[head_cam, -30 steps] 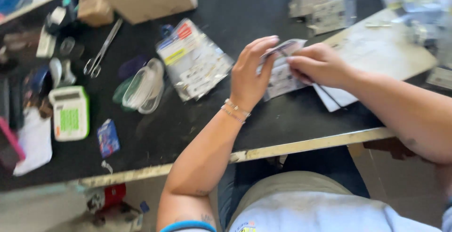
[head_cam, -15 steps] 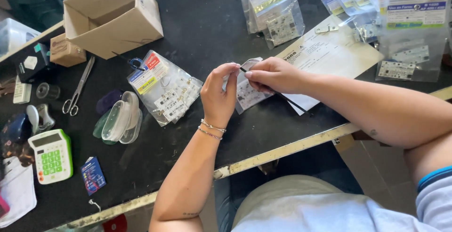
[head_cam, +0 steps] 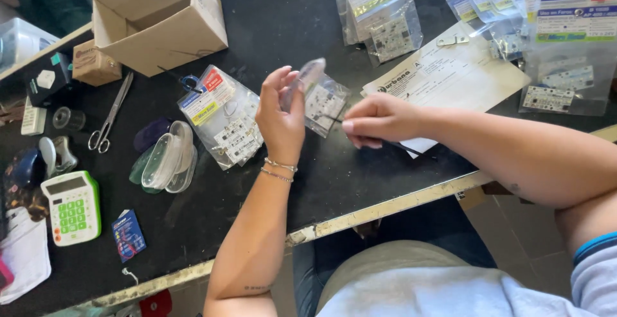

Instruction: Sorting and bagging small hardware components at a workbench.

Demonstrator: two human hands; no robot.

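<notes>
- Black worktable: fills most of the view; its pale, worn front edge runs diagonally from lower left to right, with the person seated behind it.
- Open cardboard box: upper left of the table, flaps up; a small brown carton sits just beside its left corner.
- Printed paper sheet: lies right of centre, partly under the right forearm; a row of clear packets with coloured header cards lies beyond it, toward the right edge.
- Second stack of clear packets: top centre, overlapping one another.
- Left hand: raised above the table, palm turned toward the right hand. Thumb and fingertips are pinched on the top edge of a small clear plastic bag, holding it upright; the remaining fingers are loosely curled.
- Right hand: just beside the bag, fingers closed around a thin dark rod-like tool whose tip reaches the bag's lower part. What kind of tool it is cannot be told.
- Labelled packet of small parts: flat on the table, left of the left hand.
- Green-and-white calculator: near the front edge, far left.
- Clear plastic case: between calculator and labelled packet.
- Scissors: closed, below the cardboard box.
</notes>
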